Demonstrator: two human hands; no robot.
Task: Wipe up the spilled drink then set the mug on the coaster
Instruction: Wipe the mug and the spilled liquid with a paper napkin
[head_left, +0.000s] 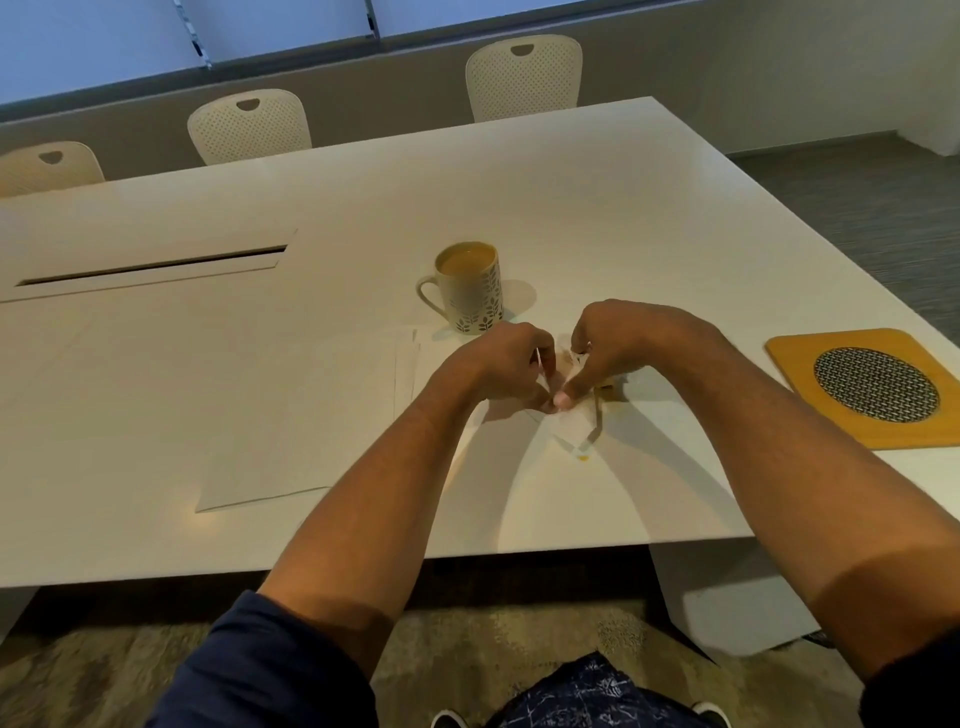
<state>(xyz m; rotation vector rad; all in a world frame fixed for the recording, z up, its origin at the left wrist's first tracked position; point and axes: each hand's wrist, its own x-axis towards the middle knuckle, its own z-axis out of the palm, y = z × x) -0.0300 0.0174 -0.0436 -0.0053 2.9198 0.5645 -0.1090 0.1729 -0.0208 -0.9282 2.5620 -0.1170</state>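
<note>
Both hands meet over the white table (311, 395), just in front of the mug (470, 287). Left hand (501, 366) and right hand (621, 343) each have fingers curled onto a crumpled white tissue (569, 415), pinching it between them; the tissue's lower part lies flat on the table surface and shows tan staining near the right hand. A small yellow-brown drop of spilled drink (583, 457) sits on the table just beyond the tissue's near corner. The mug stands upright, patterned with leaf motifs, handle pointing left, filled with a light brown drink; it rests directly on the table, touching neither hand. The coaster (867, 387), an orange-yellow square with a dark woven round centre, lies well to the right of the hands near the table edge, with nothing on it. A flat white sheet (301, 415) lies on the table under the left forearm. Three white perforated chairs (523, 78) stand along the far side.
</note>
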